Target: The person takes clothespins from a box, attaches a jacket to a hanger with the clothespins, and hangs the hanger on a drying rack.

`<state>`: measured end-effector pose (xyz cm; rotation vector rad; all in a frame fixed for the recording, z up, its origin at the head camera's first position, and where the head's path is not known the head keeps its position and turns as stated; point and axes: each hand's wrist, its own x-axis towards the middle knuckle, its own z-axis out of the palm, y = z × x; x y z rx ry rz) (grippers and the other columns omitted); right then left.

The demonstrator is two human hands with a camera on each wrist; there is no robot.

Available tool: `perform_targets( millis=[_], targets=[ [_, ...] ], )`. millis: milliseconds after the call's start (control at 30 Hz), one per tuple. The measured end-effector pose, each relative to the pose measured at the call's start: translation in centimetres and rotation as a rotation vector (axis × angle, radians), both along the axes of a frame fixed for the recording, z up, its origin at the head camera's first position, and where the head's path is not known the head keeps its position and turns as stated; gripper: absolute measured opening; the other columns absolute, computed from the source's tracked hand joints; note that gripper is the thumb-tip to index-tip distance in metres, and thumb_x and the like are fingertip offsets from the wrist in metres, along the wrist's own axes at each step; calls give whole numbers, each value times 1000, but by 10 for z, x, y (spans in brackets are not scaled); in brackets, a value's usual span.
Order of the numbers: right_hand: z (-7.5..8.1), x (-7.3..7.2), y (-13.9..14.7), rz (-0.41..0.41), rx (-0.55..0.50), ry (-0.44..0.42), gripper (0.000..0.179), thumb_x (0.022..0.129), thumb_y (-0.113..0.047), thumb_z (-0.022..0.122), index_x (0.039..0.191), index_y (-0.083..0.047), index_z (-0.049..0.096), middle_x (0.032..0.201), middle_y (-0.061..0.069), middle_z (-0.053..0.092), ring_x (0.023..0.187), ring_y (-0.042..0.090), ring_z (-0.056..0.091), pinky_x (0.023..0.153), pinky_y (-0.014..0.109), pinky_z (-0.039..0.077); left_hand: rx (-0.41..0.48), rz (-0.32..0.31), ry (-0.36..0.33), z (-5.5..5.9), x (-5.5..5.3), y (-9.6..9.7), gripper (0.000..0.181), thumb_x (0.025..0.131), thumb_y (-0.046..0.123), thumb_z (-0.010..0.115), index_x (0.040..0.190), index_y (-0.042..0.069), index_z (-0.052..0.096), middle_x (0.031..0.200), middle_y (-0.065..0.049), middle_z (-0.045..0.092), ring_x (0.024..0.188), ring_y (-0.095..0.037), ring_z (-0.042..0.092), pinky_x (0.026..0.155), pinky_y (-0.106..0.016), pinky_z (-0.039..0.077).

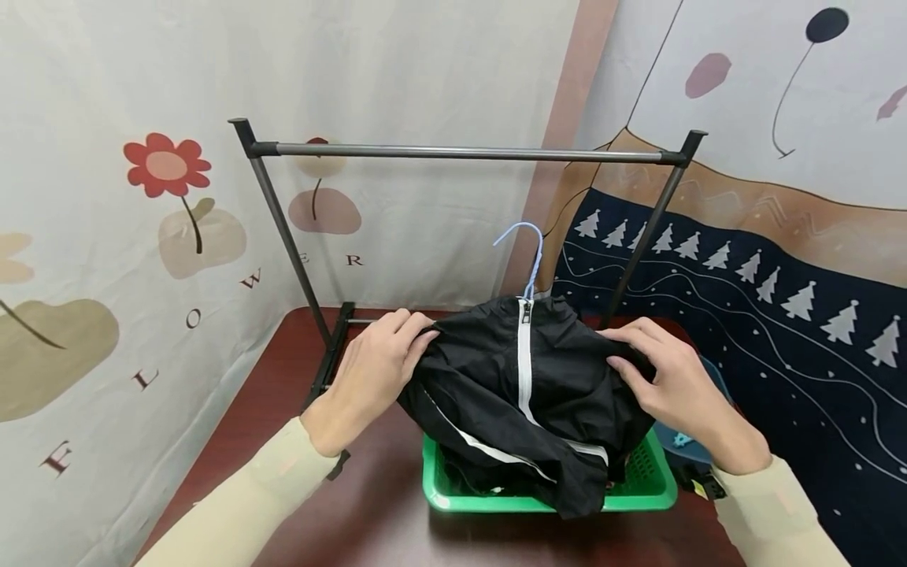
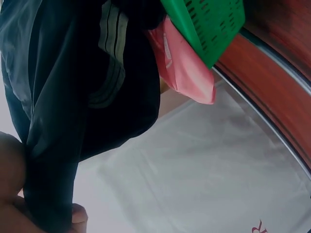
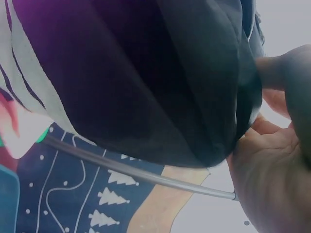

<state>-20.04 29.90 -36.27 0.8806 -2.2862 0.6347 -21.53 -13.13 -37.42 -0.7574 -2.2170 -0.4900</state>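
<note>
A black zip jacket [image 1: 482,362] with a white front zipper hangs between both hands, above a green basket. Out of its collar rises the hook of a light blue hanger [image 1: 540,252]; the rest of the hanger is hidden in the cloth. My left hand [image 1: 379,362] pinches the jacket's left shoulder, fabric between thumb and fingers. At the opposite shoulder, my right hand [image 1: 666,382] pinches the cloth, as the right wrist view also shows with the hand [image 3: 272,145] at the jacket's edge [image 3: 209,97]. The jacket's lower part drapes over the basket's front rim.
Behind the jacket stands a dark metal clothes rack [image 1: 468,151] on the red-brown table [image 1: 368,504]. The green basket [image 1: 489,504] sits below, with pink fabric [image 2: 187,73] beside it in the left wrist view. A blue container [image 1: 683,441] is to the right. Printed curtains [image 1: 425,71] surround the table.
</note>
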Motion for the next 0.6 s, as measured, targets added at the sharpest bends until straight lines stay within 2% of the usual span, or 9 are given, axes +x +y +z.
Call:
perform_targets(
  millis=[200,400,600],
  targets=[
    [-3,1,15,-45,-10,-91,57,95,1,92,146,-20,80,128,-1,80,110,1,67,94,7,50,0,-5,58,-2,0,-3,6,113,13,79,118,10,79,96,-6,69,84,-24,64,68,-37,57],
    [-9,-4,41,-83,-43,-128,49,102,-1,87,147,-15,78,131,5,81,115,-15,64,97,1,51,20,-10,88,-6,0,-6,9,109,11,83,117,9,79,94,-6,67,82,-23,62,65,-36,55],
    [-20,-12,68,-152,-51,-182,37,110,-5,79,146,-13,78,134,12,81,115,-28,53,96,-4,45,33,-21,110,-10,2,-11,12,107,7,84,117,6,78,95,-8,67,83,-24,63,67,-36,56]
  ],
)
